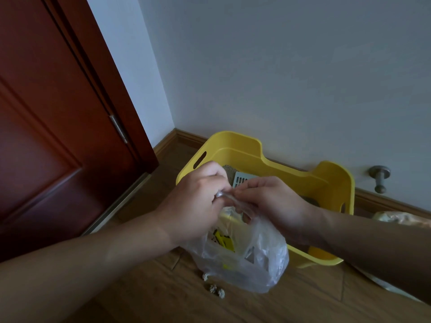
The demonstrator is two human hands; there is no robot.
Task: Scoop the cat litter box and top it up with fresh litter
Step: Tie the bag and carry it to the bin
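Just in front of the yellow litter box (pixel 303 178), left hand (pixel 193 201) and right hand (pixel 268 201) closed together, pinching the clear plastic bag (pixel 245 259) at its mouth, probably for tying the waste inside, grey scoop (pixel 240 179) lying in the box.

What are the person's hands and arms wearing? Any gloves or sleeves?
No gloves and no sleeves show. The left hand and the right hand are bare, and both forearms are uncovered all the way to the edge of the picture. No watch or bracelet shows on either wrist. No rings can be made out, though some fingers are hidden.
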